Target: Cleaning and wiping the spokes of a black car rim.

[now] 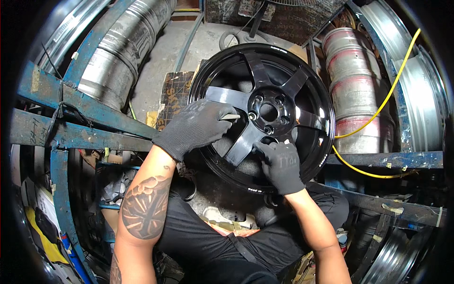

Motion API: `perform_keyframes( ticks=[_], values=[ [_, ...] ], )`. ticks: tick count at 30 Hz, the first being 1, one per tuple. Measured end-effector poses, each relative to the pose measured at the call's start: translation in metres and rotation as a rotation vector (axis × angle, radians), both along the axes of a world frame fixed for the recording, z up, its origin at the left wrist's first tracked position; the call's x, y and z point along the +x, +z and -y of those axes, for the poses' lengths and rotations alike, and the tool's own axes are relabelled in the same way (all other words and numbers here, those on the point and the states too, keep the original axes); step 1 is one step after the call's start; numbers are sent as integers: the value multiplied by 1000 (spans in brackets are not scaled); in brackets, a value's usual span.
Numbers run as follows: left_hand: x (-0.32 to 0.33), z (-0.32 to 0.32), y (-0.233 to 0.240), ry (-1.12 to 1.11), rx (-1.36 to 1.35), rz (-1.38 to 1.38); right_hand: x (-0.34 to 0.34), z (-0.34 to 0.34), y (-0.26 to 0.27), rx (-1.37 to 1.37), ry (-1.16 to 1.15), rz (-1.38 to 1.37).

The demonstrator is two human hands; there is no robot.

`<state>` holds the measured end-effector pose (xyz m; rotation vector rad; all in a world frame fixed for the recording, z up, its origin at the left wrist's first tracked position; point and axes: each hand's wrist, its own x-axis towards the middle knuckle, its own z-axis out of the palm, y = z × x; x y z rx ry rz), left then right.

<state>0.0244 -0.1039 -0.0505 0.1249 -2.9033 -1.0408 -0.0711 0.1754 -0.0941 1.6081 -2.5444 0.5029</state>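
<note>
A glossy black alloy wheel [255, 67] lies before me, its spoked face turned up, above my knees. Its left spoke [227, 94] and lower-left spoke [244, 145] look duller and greyer than the shiny rim. Round the centre bore [269, 112] sit several lug holes. My left hand [198, 126], in a dark knit work glove, pinches a small flat greyish piece [231, 116], perhaps folded abrasive paper, near the hub. My right hand [282, 163], gloved alike, is curled over the lower-right spoke, which it mostly hides; its fingertips reach the window beside it.
Blue metal frames [106, 136] stand on both sides. Bare wheel barrels are stacked at left [110, 67] and right [354, 85]. A yellow hose [393, 90] loops at the right. Behind the wheel are a fan stand [256, 25] and cardboard [175, 94] on concrete.
</note>
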Motion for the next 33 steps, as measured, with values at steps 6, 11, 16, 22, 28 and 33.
perform_keyframes(
  ticks=[6,11,16,22,28,33],
  values=[
    [2,0,5,-10,13,77,14,-4,1,93,84,79],
    [1,-1,13,-12,37,117,38,-3,0,152,149,-42],
    [0,5,-7,-67,13,-35,27,3,0,203,89,-143],
    [-1,3,1,-15,48,59,19,-4,21,149,22,19],
    [1,3,6,-14,25,70,37,-2,4,74,123,2],
    [1,2,8,14,9,125,49,-6,-3,172,138,-97]
  ],
)
